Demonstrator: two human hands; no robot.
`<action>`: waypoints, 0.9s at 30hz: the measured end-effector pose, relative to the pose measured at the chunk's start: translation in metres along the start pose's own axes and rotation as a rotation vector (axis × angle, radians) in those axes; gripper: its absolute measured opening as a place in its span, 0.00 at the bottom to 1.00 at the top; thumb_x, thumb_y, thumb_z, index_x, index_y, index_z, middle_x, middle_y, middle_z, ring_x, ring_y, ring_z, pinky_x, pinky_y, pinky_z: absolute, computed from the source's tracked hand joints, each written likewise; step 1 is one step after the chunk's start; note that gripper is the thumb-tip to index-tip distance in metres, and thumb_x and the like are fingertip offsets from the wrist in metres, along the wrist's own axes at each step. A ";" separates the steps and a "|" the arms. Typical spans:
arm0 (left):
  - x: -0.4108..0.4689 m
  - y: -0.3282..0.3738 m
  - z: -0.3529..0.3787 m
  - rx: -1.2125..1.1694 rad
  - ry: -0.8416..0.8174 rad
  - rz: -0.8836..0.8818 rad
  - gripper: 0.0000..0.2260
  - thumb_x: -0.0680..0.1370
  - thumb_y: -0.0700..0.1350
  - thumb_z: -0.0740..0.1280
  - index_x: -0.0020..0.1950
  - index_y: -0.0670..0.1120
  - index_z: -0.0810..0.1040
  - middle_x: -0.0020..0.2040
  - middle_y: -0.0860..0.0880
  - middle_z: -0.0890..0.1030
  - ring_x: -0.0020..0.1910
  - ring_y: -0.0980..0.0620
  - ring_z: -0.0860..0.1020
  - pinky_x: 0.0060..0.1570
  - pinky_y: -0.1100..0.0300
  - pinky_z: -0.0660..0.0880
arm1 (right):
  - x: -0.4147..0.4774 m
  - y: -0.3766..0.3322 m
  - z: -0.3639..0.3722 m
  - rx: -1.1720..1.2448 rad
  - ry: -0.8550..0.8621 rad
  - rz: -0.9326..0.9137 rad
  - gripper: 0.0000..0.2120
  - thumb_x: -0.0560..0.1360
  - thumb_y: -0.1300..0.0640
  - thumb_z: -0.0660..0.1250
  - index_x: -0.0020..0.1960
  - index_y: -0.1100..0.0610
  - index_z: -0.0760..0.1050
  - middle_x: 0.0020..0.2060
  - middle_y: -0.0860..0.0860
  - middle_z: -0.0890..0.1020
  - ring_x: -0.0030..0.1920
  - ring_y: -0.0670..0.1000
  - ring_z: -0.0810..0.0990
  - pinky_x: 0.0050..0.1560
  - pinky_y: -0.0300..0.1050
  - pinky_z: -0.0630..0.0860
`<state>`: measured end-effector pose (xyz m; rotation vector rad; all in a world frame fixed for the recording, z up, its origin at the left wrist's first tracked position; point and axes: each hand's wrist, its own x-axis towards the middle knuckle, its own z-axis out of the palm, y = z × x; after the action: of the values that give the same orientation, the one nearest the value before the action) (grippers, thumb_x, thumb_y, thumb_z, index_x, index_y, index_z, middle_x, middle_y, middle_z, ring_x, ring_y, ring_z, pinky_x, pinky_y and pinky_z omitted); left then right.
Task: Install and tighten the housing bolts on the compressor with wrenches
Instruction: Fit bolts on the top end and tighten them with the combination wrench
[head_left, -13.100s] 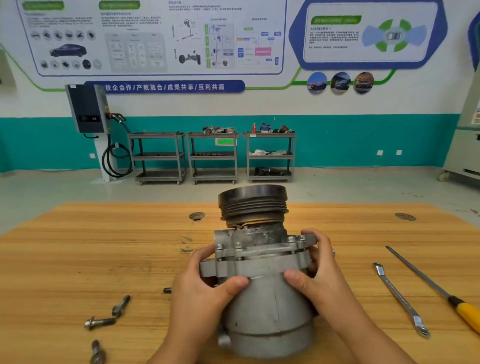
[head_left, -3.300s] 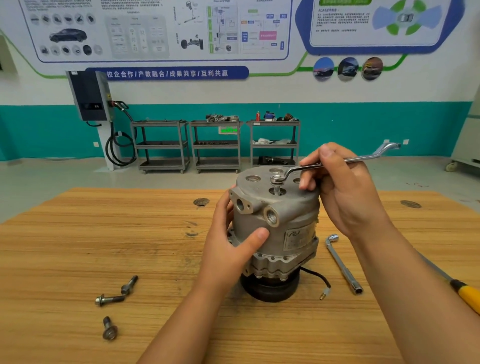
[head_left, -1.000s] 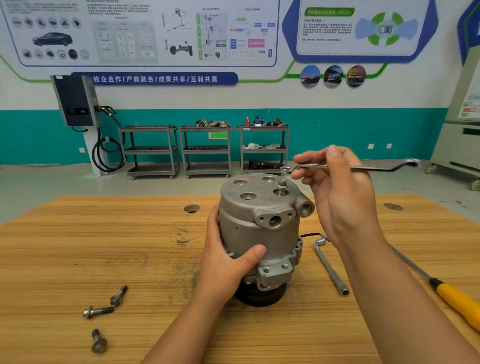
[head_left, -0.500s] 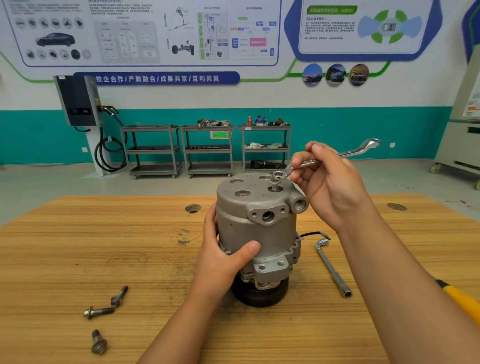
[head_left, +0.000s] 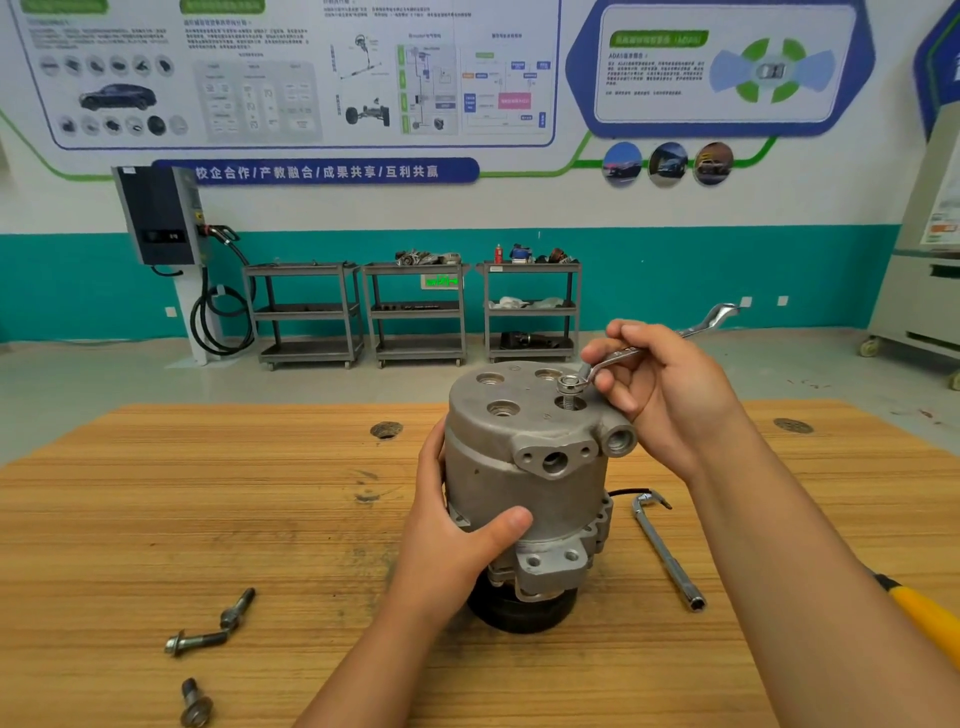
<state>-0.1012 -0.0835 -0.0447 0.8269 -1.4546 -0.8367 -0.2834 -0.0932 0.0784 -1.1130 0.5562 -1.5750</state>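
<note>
The grey compressor (head_left: 524, 467) stands pulley-down in the middle of the wooden table (head_left: 156, 519). My left hand (head_left: 457, 540) grips its left side, thumb across the front. My right hand (head_left: 670, 395) holds a silver ring wrench (head_left: 701, 327) whose ring end sits on a bolt (head_left: 570, 387) sticking up from the top housing face. The wrench handle points up and to the right. Three loose bolts lie at the front left: one (head_left: 237, 609), another (head_left: 195, 643) and a third (head_left: 195, 704).
An L-shaped socket wrench (head_left: 667, 553) lies right of the compressor. A yellow-handled screwdriver (head_left: 930, 618) lies at the right edge, partly behind my forearm. A black wire (head_left: 628, 491) trails from the compressor. Shelving carts (head_left: 415, 312) stand by the far wall.
One second ago the wrench was lifted off and level. It came down onto the bolt, and the handle now points up and right. My left hand kept its grip on the compressor.
</note>
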 end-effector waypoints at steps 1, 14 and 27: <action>0.000 0.000 0.001 0.001 0.001 -0.002 0.45 0.55 0.69 0.77 0.68 0.71 0.60 0.63 0.66 0.75 0.61 0.62 0.76 0.51 0.68 0.76 | -0.002 0.001 -0.002 -0.005 -0.004 -0.022 0.10 0.81 0.64 0.50 0.43 0.60 0.67 0.29 0.54 0.81 0.24 0.47 0.75 0.20 0.34 0.66; -0.004 0.010 0.007 0.166 0.067 -0.033 0.52 0.52 0.66 0.77 0.73 0.66 0.57 0.70 0.59 0.66 0.68 0.58 0.69 0.65 0.47 0.72 | -0.032 0.018 0.003 -0.696 0.183 -0.484 0.14 0.78 0.53 0.58 0.38 0.54 0.78 0.36 0.50 0.81 0.36 0.40 0.76 0.34 0.34 0.70; -0.007 0.016 0.012 0.207 0.094 -0.038 0.51 0.52 0.68 0.74 0.70 0.69 0.54 0.70 0.62 0.62 0.68 0.61 0.65 0.65 0.54 0.69 | -0.050 0.019 0.028 -1.188 0.155 -0.695 0.08 0.76 0.59 0.68 0.43 0.61 0.71 0.39 0.52 0.73 0.39 0.50 0.73 0.38 0.35 0.67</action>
<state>-0.1131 -0.0699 -0.0348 1.0384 -1.4619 -0.6737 -0.2504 -0.0472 0.0569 -2.2449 1.4196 -1.9320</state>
